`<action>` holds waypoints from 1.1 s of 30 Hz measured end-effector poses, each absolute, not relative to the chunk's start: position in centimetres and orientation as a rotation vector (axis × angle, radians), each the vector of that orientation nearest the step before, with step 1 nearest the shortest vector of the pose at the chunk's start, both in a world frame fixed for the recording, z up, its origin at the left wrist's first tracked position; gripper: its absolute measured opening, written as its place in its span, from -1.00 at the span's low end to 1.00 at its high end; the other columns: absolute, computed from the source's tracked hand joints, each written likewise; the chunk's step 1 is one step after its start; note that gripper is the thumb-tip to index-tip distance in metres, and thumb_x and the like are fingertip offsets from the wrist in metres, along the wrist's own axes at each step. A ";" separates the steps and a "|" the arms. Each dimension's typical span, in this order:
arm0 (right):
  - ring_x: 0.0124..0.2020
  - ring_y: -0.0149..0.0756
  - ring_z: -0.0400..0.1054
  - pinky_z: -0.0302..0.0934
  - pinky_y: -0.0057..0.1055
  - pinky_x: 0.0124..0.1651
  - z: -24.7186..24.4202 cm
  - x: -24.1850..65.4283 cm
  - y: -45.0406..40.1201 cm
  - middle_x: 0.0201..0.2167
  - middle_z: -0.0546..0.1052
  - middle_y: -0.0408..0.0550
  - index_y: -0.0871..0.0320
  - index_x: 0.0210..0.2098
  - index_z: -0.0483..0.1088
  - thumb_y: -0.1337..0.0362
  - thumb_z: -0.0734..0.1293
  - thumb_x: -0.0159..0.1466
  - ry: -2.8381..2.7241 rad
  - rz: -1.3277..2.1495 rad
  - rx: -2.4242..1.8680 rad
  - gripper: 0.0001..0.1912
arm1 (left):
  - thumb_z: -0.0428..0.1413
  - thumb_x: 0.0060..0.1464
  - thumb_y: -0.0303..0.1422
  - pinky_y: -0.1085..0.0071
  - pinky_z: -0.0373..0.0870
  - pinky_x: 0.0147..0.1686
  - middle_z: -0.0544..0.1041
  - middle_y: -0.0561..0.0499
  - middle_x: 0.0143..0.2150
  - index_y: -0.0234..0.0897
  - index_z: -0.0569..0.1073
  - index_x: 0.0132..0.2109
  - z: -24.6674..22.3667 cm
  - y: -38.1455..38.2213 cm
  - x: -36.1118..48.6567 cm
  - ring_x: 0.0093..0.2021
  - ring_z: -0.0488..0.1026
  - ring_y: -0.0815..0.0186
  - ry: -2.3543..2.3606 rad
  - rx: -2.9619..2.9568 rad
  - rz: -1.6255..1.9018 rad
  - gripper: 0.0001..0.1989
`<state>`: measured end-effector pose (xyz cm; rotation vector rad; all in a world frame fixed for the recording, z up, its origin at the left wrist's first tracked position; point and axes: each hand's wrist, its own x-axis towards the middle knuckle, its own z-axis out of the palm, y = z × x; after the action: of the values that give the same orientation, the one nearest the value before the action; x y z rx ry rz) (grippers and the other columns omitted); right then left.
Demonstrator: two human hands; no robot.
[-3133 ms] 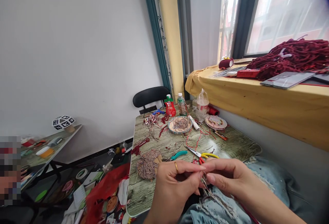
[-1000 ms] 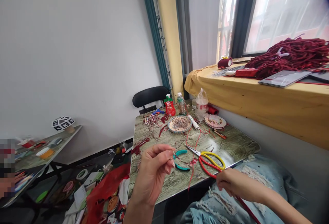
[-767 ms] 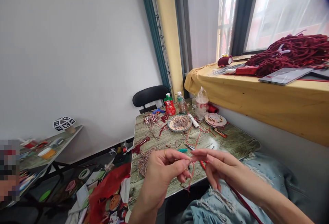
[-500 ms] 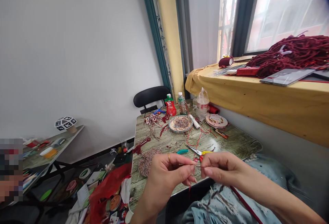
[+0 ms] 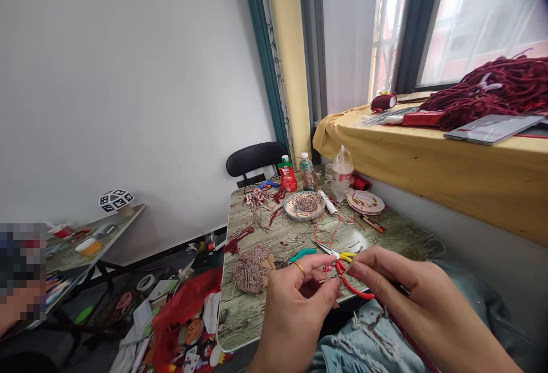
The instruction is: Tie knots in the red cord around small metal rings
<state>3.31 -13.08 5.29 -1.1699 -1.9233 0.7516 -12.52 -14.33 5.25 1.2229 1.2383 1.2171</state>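
Note:
Over the near edge of the table, my left hand [image 5: 295, 307] is closed in a pinch, thumb against the curled fingers. My right hand [image 5: 413, 296] pinches a thin cord [image 5: 347, 273] between thumb and forefinger, and the cord runs toward the left fingertips. What lies inside the left fingers is too small to make out clearly. Just behind my hands lie scissors with red handles [image 5: 359, 292], a yellow-handled tool [image 5: 349, 256] and a teal-handled tool [image 5: 303, 255]. A ball of speckled yarn [image 5: 252, 270] rests to the left. Dark red cord [image 5: 409, 333] passes below my right forearm.
A woven plate [image 5: 287, 212] of small bits stands on the table [image 5: 240, 321], with a red pouch [image 5: 288, 180], a bottle [image 5: 307, 174] and round discs [image 5: 366, 203] behind. Dark red yarn [image 5: 492, 90] covers the yellow-draped ledge [image 5: 428, 161]. Clutter fills the floor at left.
My hands have moved slightly apart and to the right, the right hand most. More of the scissors' red handles and the yarn ball shows. The view has shifted slightly.

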 end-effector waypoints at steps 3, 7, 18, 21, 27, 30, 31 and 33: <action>-0.60 -0.28 0.35 0.17 -0.43 -0.54 4.5 2.6 -14.4 -0.57 0.52 -0.10 0.03 -0.42 0.43 0.18 0.27 0.21 -1.869 0.523 -1.138 -0.85 | 0.16 -0.11 -0.45 0.54 0.40 -0.52 0.49 0.04 -0.57 -0.33 0.56 -0.32 5.0 -14.4 -12.0 -0.54 0.40 0.40 1.276 1.175 1.267 -0.87; -0.68 -0.36 0.26 0.09 -0.47 -0.62 3.2 1.5 -15.0 -0.67 0.44 -0.15 0.04 -0.47 0.42 0.19 0.26 0.22 -1.789 0.601 -1.126 -0.83 | 0.15 -0.07 -0.41 0.54 0.41 -0.50 0.52 0.02 -0.53 -0.31 0.55 -0.35 4.4 -14.3 -11.6 -0.51 0.43 0.38 1.313 1.192 1.361 -0.89; -0.71 -0.52 -0.32 -0.39 -0.50 -0.67 1.3 1.2 -13.1 -0.75 -0.09 -0.39 0.10 -0.30 0.30 -0.07 0.27 0.14 -1.407 1.382 -1.059 -0.64 | 0.14 -0.02 -0.41 0.56 0.44 -0.48 0.55 0.02 -0.49 -0.30 0.52 -0.38 4.6 -14.5 -12.0 -0.49 0.47 0.38 1.237 1.295 1.361 -0.93; -0.70 -0.51 -0.29 -0.36 -0.50 -0.67 1.6 1.2 -13.2 -0.75 -0.06 -0.37 0.12 -0.41 0.33 -0.03 0.27 0.15 -1.455 1.334 -1.047 -0.68 | 0.15 -0.04 -0.43 0.56 0.43 -0.48 0.55 0.01 -0.49 -0.31 0.52 -0.38 4.7 -14.4 -12.4 -0.51 0.47 0.39 1.238 1.351 1.308 -0.94; -0.68 -0.45 -0.16 -0.23 -0.50 -0.63 1.9 1.1 -14.1 -0.72 0.01 -0.34 0.13 -0.42 0.32 0.13 0.18 0.23 -1.585 1.062 -1.128 -0.78 | 0.13 -0.04 -0.44 0.55 0.42 -0.52 0.55 0.02 -0.51 -0.31 0.53 -0.38 4.7 -14.6 -12.5 -0.54 0.47 0.38 1.293 1.608 1.286 -0.92; -0.67 -0.43 -0.08 -0.14 -0.49 -0.61 1.9 1.0 -14.9 -0.71 0.04 -0.33 0.13 -0.40 0.35 0.19 0.17 0.23 -1.677 0.826 -1.210 -0.80 | 0.09 -0.04 -0.47 0.54 0.42 -0.52 0.56 0.01 -0.50 -0.32 0.52 -0.40 4.6 -14.6 -12.3 -0.54 0.47 0.37 1.351 1.737 1.311 -0.90; -0.67 -0.43 -0.08 -0.13 -0.48 -0.61 2.0 1.0 -15.1 -0.71 0.04 -0.32 0.14 -0.39 0.36 0.20 0.18 0.24 -1.696 0.745 -1.228 -0.80 | 0.07 -0.05 -0.49 0.54 0.42 -0.52 0.56 0.00 -0.51 -0.33 0.51 -0.41 4.5 -14.6 -12.2 -0.54 0.47 0.37 1.362 1.770 1.316 -0.89; -0.68 -0.43 -0.09 -0.15 -0.47 -0.61 2.1 0.8 -15.5 -0.70 0.01 -0.32 0.15 -0.39 0.39 0.23 0.19 0.23 -1.719 0.616 -1.233 -0.81 | 0.06 -0.07 -0.51 0.54 0.41 -0.54 0.55 0.01 -0.53 -0.34 0.50 -0.43 4.5 -14.7 -12.1 -0.56 0.46 0.38 1.368 1.787 1.331 -0.89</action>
<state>0.82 -15.48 2.06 -1.2329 -1.7189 0.6160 -12.13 -14.68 4.46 1.7872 1.3678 1.3309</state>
